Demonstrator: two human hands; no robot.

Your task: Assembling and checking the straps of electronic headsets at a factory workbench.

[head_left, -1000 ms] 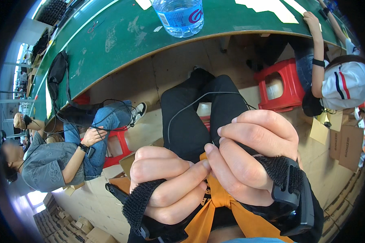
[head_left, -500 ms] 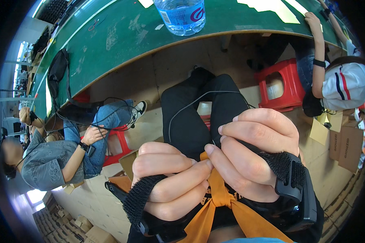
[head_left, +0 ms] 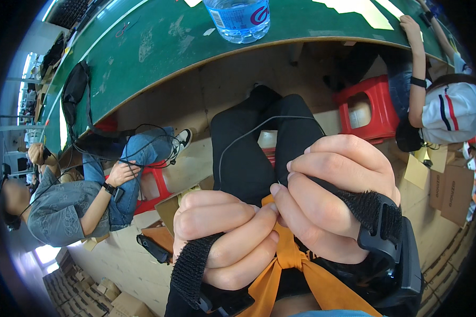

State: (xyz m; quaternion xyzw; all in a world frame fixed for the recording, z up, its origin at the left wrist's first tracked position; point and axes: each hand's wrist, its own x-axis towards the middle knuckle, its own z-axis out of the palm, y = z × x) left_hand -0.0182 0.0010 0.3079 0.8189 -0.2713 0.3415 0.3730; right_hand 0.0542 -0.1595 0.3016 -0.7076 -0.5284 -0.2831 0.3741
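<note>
My left hand (head_left: pixel 225 232) and my right hand (head_left: pixel 336 195) meet low in front of me, fingers curled and fingertips pinched close together. A tiny pale tip shows by the right thumb, too small to name; whatever else the fingers hold is hidden. Just behind and below them is an orange cloth band (head_left: pixel 289 259), tied in a knot, its two tails spreading downward. A short orange end shows above the fingertips; I cannot tell whether they grip it. Black straps (head_left: pixel 191 267) with dark plastic mounts wrap both hands.
A green table (head_left: pixel 158 58) curves across the top, bearing a water bottle (head_left: pixel 240 21) and a black bag (head_left: pixel 75 87). Seated people are at left and right. A red stool (head_left: pixel 367 111) and cardboard boxes (head_left: pixel 456 193) stand at right. A dark cable (head_left: pixel 232 140) crosses my legs.
My left hand has shifted slightly right, and its fingertips are closer to the right hand's. The right hand has moved a little. Both keep their pinched shape.
</note>
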